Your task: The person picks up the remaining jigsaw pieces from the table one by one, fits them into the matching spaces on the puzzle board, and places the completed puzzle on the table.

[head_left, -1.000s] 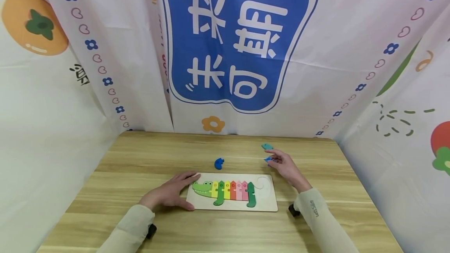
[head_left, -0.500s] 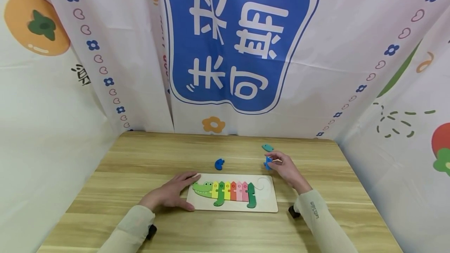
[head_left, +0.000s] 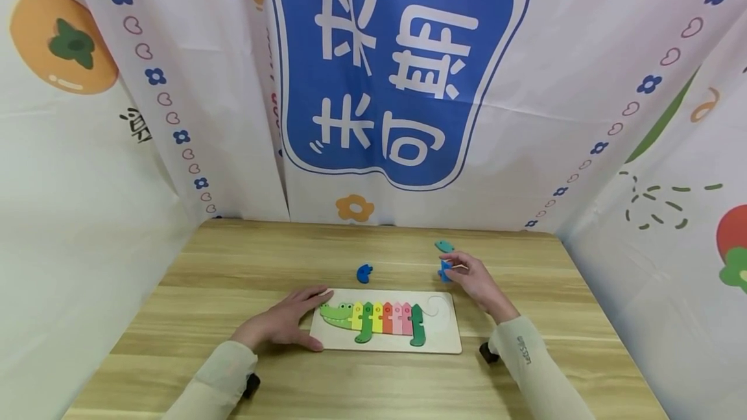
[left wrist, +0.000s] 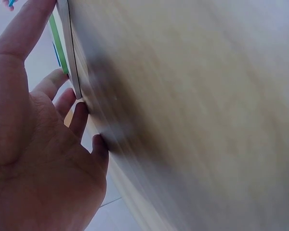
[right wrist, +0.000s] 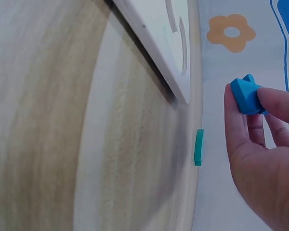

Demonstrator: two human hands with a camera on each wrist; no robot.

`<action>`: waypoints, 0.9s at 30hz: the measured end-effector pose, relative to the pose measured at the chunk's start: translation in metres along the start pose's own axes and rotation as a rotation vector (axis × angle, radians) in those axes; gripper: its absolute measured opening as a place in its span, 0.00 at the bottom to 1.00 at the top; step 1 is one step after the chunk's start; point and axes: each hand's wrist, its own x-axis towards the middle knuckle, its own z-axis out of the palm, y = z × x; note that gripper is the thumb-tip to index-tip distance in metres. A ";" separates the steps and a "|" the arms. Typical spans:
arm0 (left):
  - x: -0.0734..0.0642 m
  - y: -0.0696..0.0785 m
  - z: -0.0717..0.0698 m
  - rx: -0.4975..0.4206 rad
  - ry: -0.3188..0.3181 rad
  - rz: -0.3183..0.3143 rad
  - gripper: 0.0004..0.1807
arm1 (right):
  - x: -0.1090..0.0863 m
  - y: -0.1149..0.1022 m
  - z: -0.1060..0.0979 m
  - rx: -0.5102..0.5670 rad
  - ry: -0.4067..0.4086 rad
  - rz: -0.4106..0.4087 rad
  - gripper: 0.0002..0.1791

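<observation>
A wooden crocodile puzzle board (head_left: 441, 337) lies on the table, with a green head, numbered coloured body pieces and two green legs set in it. At its right end a curled tail outline shows bare. My left hand (head_left: 283, 321) rests at the board's left end, fingers spread, index finger and thumb touching its corners. Above the table, behind the board's right end, my right hand (head_left: 475, 282) pinches a blue puzzle piece (right wrist: 245, 96) between thumb and fingers. Behind that hand lies a teal puzzle piece (head_left: 444, 246). A dark blue curved puzzle piece (head_left: 364, 273) sits behind the board.
The wood-grain table (head_left: 373, 387) runs back to a printed white curtain (head_left: 233, 115) that hangs along its far edge. More printed cloth hangs at the left and right sides.
My right hand has drawn slightly down from the teal piece and turned the pinched blue piece, so more of it shows. The left hand and the board stay in place.
</observation>
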 end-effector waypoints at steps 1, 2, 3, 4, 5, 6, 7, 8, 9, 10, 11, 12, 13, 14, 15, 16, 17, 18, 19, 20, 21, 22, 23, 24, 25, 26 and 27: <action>0.000 0.000 0.000 0.000 0.001 0.001 0.58 | 0.000 0.000 0.000 -0.007 0.001 -0.002 0.20; 0.000 0.000 0.000 0.002 0.002 0.000 0.58 | 0.000 0.000 0.000 -0.016 0.000 -0.007 0.20; 0.000 0.000 0.000 0.002 0.002 0.000 0.58 | -0.001 0.000 0.000 -0.025 -0.002 -0.010 0.21; 0.000 0.000 -0.001 0.003 0.002 0.000 0.58 | -0.001 0.000 0.000 -0.034 -0.004 -0.015 0.21; 0.000 0.001 0.000 0.006 0.001 0.000 0.58 | -0.002 -0.001 0.000 -0.040 -0.003 -0.015 0.21; 0.000 0.000 0.000 0.008 0.000 -0.001 0.58 | -0.002 -0.001 0.000 -0.045 0.001 -0.014 0.21; 0.000 0.001 0.000 0.010 0.000 -0.001 0.58 | -0.003 -0.001 -0.001 -0.056 0.001 -0.021 0.21; 0.000 0.001 0.000 0.011 -0.001 -0.002 0.58 | -0.003 -0.001 -0.001 -0.059 0.000 -0.022 0.21; 0.000 0.001 0.000 0.011 -0.001 -0.003 0.58 | -0.004 -0.001 -0.001 -0.060 0.000 -0.020 0.21; 0.000 0.001 0.000 0.012 -0.001 -0.004 0.58 | -0.004 -0.002 -0.001 -0.058 0.002 -0.017 0.20; -0.001 0.001 0.000 0.012 -0.001 -0.006 0.58 | -0.005 -0.002 -0.001 -0.058 0.002 -0.013 0.20; -0.001 0.001 0.000 0.011 -0.001 -0.007 0.58 | -0.005 -0.002 -0.001 -0.060 0.000 -0.012 0.20; -0.001 0.001 0.000 0.010 -0.001 -0.009 0.58 | -0.006 -0.002 -0.001 -0.060 -0.004 -0.011 0.20; -0.001 0.001 0.000 0.009 -0.001 -0.010 0.58 | -0.006 -0.002 -0.001 -0.055 -0.004 0.000 0.19; -0.001 0.001 0.000 0.009 -0.002 -0.012 0.58 | -0.007 -0.002 -0.001 -0.053 -0.006 0.002 0.19; -0.001 0.001 0.000 0.008 -0.002 -0.012 0.58 | -0.007 -0.002 -0.001 -0.051 -0.005 0.006 0.19; 0.000 0.001 0.000 0.009 -0.003 -0.014 0.58 | -0.008 -0.002 -0.001 -0.052 -0.006 0.009 0.19; 0.000 0.000 0.000 0.010 -0.002 -0.014 0.58 | -0.008 -0.002 -0.001 -0.051 -0.006 0.011 0.19; 0.000 0.000 0.000 0.011 -0.001 -0.014 0.58 | -0.009 -0.002 -0.001 -0.049 -0.008 0.014 0.19; 0.000 0.000 0.000 0.011 0.000 -0.015 0.58 | -0.010 -0.002 -0.001 -0.049 -0.010 0.017 0.19; 0.001 0.000 0.000 0.012 0.001 -0.015 0.58 | -0.011 -0.003 -0.001 -0.049 -0.012 0.018 0.19; 0.001 0.000 0.000 0.013 0.003 -0.014 0.58 | -0.012 -0.003 -0.001 -0.049 -0.016 0.021 0.19; 0.001 -0.001 0.000 0.014 0.004 -0.014 0.58 | -0.014 -0.003 -0.001 -0.050 -0.022 0.023 0.19; 0.001 -0.001 0.000 0.014 0.004 -0.011 0.59 | -0.015 -0.003 -0.001 -0.048 -0.032 0.027 0.19; 0.001 -0.001 0.001 0.014 0.005 -0.009 0.59 | -0.016 -0.003 0.000 -0.044 -0.042 0.031 0.19; 0.001 -0.001 0.001 0.014 0.005 -0.009 0.59 | -0.018 -0.003 0.000 -0.039 -0.051 0.038 0.19; 0.001 -0.001 0.001 0.012 0.005 -0.009 0.58 | -0.020 -0.003 0.000 -0.031 -0.064 0.044 0.20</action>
